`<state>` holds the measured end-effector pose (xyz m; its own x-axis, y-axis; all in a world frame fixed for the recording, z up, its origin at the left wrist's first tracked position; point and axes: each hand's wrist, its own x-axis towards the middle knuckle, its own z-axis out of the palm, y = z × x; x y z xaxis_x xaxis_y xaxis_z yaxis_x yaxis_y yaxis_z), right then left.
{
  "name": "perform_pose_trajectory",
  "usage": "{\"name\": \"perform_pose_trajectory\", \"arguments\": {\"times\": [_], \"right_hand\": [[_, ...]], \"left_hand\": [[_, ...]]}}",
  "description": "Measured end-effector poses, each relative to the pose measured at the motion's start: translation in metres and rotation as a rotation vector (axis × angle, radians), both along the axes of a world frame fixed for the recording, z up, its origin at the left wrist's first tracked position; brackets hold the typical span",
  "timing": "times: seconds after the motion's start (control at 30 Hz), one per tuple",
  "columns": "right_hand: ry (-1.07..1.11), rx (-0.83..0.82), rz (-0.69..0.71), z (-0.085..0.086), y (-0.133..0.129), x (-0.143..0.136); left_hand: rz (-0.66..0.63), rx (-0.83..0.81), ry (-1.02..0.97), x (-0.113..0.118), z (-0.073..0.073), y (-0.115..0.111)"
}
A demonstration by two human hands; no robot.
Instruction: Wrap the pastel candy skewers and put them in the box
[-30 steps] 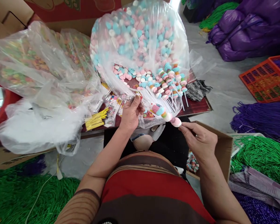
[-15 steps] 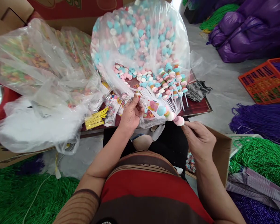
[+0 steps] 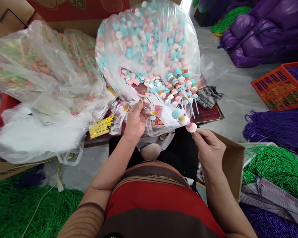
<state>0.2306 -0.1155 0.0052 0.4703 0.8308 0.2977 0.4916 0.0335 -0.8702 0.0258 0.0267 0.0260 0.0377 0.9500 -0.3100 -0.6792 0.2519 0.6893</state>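
Observation:
My left hand pinches a small clear candy bag with a pink and yellow print, which points to the right. Between the thumb and fingers of my right hand is the lower end of a candy skewer, tilted up to the left; its stick is hidden by my fingers. Blue, white, pink and orange-green pieces are threaded on it. The skewer's blue top is a short way from the bag. Behind it, several threaded candy skewers lie beside loose white sticks on the table.
A big clear sack of pink, blue and white candies stands at the back. Yellow twist ties and printed bags lie left of my left hand. A cardboard box stands by my right arm; an orange crate is farther right.
The bag in my left hand now extends flat toward the skewer, its print more visible. My left hand has shifted slightly left. The skewer stays in my right hand, a little lower on its left end.

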Motion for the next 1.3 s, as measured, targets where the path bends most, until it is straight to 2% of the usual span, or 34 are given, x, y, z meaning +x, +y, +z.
{"name": "perform_pose_trajectory", "arguments": {"times": [0.13, 0.3, 0.37, 0.53, 0.63, 0.77, 0.9, 1.1, 1.3], "right_hand": [[0.185, -0.001, 0.035, -0.01, 0.002, -0.003], [0.226, 0.024, 0.096, -0.007, 0.009, -0.018], [0.221, 0.014, 0.108, -0.004, 0.009, -0.023], [0.179, -0.031, 0.143, -0.004, 0.007, -0.03], [0.181, -0.033, 0.156, -0.005, 0.006, -0.034], [0.201, -0.051, 0.163, 0.0, 0.006, -0.039], [0.235, -0.054, 0.183, 0.004, 0.006, -0.045], [0.231, -0.058, 0.177, 0.0, 0.004, -0.05], [0.206, -0.021, 0.179, -0.001, 0.003, -0.053]], "left_hand": [[-0.025, 0.103, 0.087, -0.009, 0.01, -0.001], [-0.247, 0.103, 0.107, -0.007, 0.021, -0.021], [-0.301, 0.124, 0.108, -0.004, 0.021, -0.026], [-0.337, 0.272, 0.057, 0.0, 0.019, -0.027], [-0.373, 0.265, 0.058, 0.001, 0.018, -0.028], [-0.36, 0.236, 0.092, 0.002, 0.014, -0.033], [-0.33, 0.328, 0.12, 0.008, 0.013, -0.037], [-0.286, 0.269, 0.159, 0.016, 0.019, -0.039], [-0.298, 0.323, 0.191, 0.017, 0.012, -0.041]]}}
